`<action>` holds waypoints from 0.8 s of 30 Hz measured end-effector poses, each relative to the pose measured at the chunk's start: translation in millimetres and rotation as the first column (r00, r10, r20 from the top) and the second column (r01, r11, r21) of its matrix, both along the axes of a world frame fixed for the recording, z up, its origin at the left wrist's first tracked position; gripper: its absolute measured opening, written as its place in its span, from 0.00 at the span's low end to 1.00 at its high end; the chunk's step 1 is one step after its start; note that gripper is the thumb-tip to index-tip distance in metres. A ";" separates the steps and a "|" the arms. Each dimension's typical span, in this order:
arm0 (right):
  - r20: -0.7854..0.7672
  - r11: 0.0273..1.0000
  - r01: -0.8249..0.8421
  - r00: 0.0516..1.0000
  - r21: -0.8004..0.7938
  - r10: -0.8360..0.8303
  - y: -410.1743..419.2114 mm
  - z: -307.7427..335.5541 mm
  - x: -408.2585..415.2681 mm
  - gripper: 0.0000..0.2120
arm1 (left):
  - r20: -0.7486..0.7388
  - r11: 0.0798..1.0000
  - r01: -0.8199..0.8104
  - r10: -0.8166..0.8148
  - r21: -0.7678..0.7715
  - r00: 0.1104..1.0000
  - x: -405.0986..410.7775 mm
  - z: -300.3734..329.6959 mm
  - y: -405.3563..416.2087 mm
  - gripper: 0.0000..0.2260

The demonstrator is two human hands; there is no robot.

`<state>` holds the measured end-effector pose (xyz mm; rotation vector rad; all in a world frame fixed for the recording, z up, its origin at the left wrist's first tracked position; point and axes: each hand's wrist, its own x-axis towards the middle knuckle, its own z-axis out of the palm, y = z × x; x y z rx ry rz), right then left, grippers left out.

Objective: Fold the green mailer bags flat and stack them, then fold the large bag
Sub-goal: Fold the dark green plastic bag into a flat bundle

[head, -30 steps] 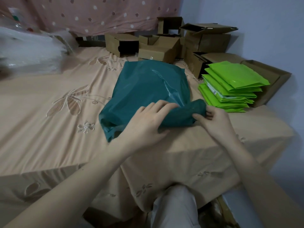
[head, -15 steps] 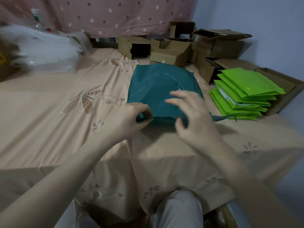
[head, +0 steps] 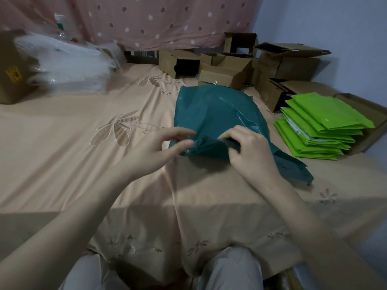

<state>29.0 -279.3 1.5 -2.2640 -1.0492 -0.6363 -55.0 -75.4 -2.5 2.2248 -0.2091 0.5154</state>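
Observation:
A large dark teal bag point(head: 217, 110) lies on the peach bedsheet point(head: 83, 143), bulging in the middle. Its near edge is bunched up between my hands. My left hand point(head: 165, 147) pinches the bunched edge between thumb and fingertips. My right hand point(head: 249, 149) curls over the same edge just to the right and grips it. A loose flap of the bag point(head: 293, 166) trails out to the right behind my right wrist. A stack of several folded bright green mailer bags point(head: 320, 126) sits at the right, apart from the teal bag.
Several open cardboard boxes point(head: 226, 70) crowd the back and right of the bed, one right behind the green stack. A pile of clear plastic wrap point(head: 67, 63) and a brown box point(head: 12, 74) lie at the back left. My knees point(head: 228, 268) are below the bed's front edge.
My hands have come closer together on the bag's near edge. The right hand dropped from above the bag onto the edge and took hold. A flap now lies farther out to the right.

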 end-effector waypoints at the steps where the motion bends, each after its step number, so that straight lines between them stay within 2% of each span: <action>1: -0.001 1.000 -0.003 1.000 0.007 0.003 -0.5 -1.3 0.5 0.11 | -0.010 1.000 -0.006 0.006 -0.009 1.000 1.4 0.9 -0.8 0.11; 7: 0.022 0.999 -0.037 0.999 0.037 0.036 3.5 -5.6 -3.5 0.03 | -0.039 0.999 -0.001 0.002 0.035 0.999 9.7 3.8 -7.6 0.04; 12: 0.022 0.999 -0.036 0.999 0.038 0.035 4.8 -3.0 -2.6 0.02 | -0.063 0.999 0.054 -0.053 0.007 0.997 9.7 2.8 -10.7 0.01; 14: 0.018 0.996 -0.066 0.998 0.060 0.065 4.2 -2.8 -3.2 0.03 | -0.067 0.998 0.065 -0.066 -0.009 0.996 9.1 2.3 -11.9 0.03; 17: 0.007 0.991 -0.118 0.993 0.056 0.117 4.1 -3.4 -5.4 0.09 | -0.031 0.998 0.057 -0.058 -0.034 0.998 8.0 2.8 -13.4 0.04; 20: 0.015 0.992 -0.107 0.994 0.064 0.106 4.3 -5.4 -4.9 0.02 | 0.049 0.998 0.028 -0.025 -0.060 0.998 9.6 0.5 -13.6 0.04; 24: -0.001 0.995 -0.061 0.998 0.078 0.061 0.4 -8.1 -1.1 0.05 | 0.095 0.992 -0.037 0.049 -0.124 0.994 11.7 -4.6 -8.1 0.02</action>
